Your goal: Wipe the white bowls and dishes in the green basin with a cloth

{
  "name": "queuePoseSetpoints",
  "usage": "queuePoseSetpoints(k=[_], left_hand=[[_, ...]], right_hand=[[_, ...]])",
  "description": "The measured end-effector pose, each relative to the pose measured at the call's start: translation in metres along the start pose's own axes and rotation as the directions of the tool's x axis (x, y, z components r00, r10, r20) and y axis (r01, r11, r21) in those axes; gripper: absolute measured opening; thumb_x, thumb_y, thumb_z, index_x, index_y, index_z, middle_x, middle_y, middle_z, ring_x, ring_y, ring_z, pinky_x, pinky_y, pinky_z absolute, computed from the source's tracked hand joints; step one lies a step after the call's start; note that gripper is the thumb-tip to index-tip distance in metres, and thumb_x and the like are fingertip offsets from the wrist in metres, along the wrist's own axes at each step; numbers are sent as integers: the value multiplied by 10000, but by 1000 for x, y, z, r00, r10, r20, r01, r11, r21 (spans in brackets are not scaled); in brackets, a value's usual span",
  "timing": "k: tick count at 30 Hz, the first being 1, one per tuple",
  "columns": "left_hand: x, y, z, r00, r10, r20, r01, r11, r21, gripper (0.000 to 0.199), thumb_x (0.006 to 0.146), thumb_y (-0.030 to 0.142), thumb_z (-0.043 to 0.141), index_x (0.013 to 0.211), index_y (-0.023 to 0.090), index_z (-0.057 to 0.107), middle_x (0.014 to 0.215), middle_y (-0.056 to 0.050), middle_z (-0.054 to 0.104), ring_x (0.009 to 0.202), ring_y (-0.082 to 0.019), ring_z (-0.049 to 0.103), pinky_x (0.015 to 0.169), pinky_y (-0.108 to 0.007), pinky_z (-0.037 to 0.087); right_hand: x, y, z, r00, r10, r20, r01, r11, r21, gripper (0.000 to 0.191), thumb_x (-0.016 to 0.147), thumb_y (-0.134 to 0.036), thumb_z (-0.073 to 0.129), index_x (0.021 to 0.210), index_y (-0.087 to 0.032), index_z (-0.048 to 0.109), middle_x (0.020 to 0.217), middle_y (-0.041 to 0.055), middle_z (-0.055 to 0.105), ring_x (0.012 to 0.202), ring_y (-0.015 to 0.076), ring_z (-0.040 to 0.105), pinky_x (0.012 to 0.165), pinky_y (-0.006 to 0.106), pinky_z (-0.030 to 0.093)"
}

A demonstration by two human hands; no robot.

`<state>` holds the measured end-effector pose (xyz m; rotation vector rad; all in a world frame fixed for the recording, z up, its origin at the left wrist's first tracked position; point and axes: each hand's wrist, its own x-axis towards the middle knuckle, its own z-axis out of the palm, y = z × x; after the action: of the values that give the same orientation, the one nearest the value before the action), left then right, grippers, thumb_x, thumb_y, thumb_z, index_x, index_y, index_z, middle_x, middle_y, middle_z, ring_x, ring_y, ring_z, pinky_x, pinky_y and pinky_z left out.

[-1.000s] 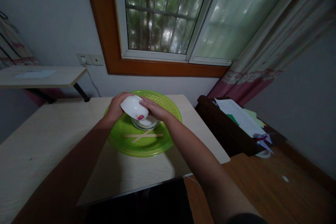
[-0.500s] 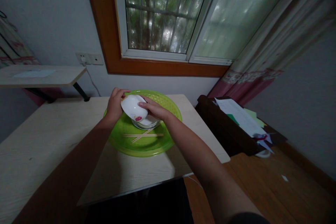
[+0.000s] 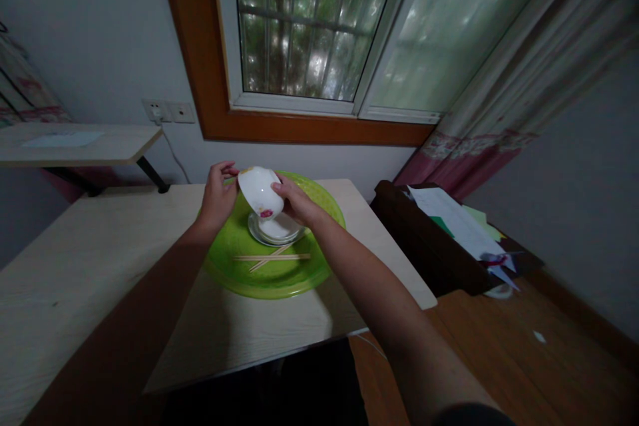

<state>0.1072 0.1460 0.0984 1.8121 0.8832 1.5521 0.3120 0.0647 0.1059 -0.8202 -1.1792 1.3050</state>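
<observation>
My right hand (image 3: pixel 295 201) grips a white bowl (image 3: pixel 259 192) with a pink flower pattern, thumb on its outer wall. The bowl is tilted, its underside towards me, over a stack of white plates (image 3: pixel 279 227). Beside the bowl's left rim is my left hand (image 3: pixel 220 194), its fingers apart and partly stretched out; whether it touches the rim is hard to see. The plates lie on a large round green tray (image 3: pixel 279 286). Two pairs of wooden chopsticks, or single sticks, lie crossed (image 3: pixel 272 257) on the tray in front of the plates.
The tray rests on a pale wooden table (image 3: pixel 124 226). A raised shelf (image 3: pixel 114 143) with a paper sheet stands at the left. Right of the table is a dark brown cabinet (image 3: pixel 414 246) bearing papers. A window and a wall socket (image 3: pixel 170 112) are behind.
The bowl has moved slightly up and right, tilting further, uncovering more of the plates. My left hand has shifted up a little, and its fingers show more apart from the bowl.
</observation>
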Motion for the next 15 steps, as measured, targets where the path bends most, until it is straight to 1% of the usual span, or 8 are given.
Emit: queuePoseSetpoints(k=[2, 4, 5, 8, 10, 12, 14, 15], left_hand=[[-2, 4, -2, 999, 4, -34, -4, 1000, -8, 278, 960, 276, 712, 1233, 241, 668, 1229, -102, 715, 1175, -248, 701, 1003, -395, 608], [-3, 10, -7, 998, 58, 3, -58, 998, 35, 147, 990, 325, 681, 1098, 232, 718, 1153, -91, 740, 1122, -251, 705, 984, -393, 608], [-3, 12, -10, 995, 94, 42, -96, 994, 58, 146, 1006, 354, 659, 1023, 230, 735, 1089, -83, 748, 1079, -251, 707, 980, -397, 604], [-4, 18, -16, 962, 203, 184, -220, 973, 72, 320, 1049, 419, 585, 887, 224, 780, 961, -84, 772, 994, -258, 710, 993, -425, 585], [-4, 20, -18, 932, 248, 264, -271, 961, 55, 345, 1041, 450, 611, 899, 221, 826, 984, -99, 807, 1006, -269, 722, 1015, -444, 576], [-5, 23, -15, 908, 254, 333, -283, 958, 42, 299, 985, 481, 714, 940, 224, 861, 1033, -109, 834, 1044, -287, 732, 1054, -465, 570], [-5, 25, -10, 894, 214, 393, -246, 969, 32, 285, 911, 503, 825, 986, 234, 883, 1097, -114, 850, 1102, -312, 741, 1112, -495, 557], [-5, 27, -7, 890, 179, 419, -208, 978, 24, 304, 881, 510, 864, 1014, 238, 890, 1143, -117, 854, 1143, -326, 743, 1143, -510, 548]], right_hand=[[1, -1, -1, 999, -15, -35, 17, 999, 36, 755, 749, -634, 930, 1380, -291, 697, 1338, 42, 807, 1032, 239, 758, 820, 317, 675], [2, -2, -1, 997, -33, -65, 37, 997, 66, 730, 751, -619, 942, 1356, -287, 704, 1312, 38, 813, 1014, 235, 760, 806, 315, 680], [3, -2, -1, 996, -42, -79, 48, 996, 77, 722, 755, -617, 945, 1349, -285, 706, 1306, 38, 815, 1014, 237, 762, 800, 316, 684], [4, -1, -2, 987, -72, -145, 86, 992, 87, 722, 762, -634, 939, 1342, -280, 696, 1309, 48, 821, 1041, 248, 770, 798, 324, 693], [7, 1, -4, 974, -84, -208, 103, 992, 80, 740, 764, -648, 934, 1354, -283, 678, 1308, 51, 823, 1044, 247, 775, 792, 324, 694], [9, 3, -7, 962, -92, -259, 114, 991, 72, 761, 766, -657, 933, 1372, -287, 660, 1282, 43, 824, 1016, 233, 778, 769, 315, 691], [11, 5, -8, 954, -104, -280, 127, 990, 66, 770, 766, -656, 939, 1380, -289, 654, 1248, 31, 824, 985, 217, 777, 743, 298, 682], [11, 6, -8, 952, -109, -284, 133, 989, 64, 766, 768, -653, 942, 1378, -289, 655, 1237, 28, 823, 976, 211, 776, 735, 290, 678]])
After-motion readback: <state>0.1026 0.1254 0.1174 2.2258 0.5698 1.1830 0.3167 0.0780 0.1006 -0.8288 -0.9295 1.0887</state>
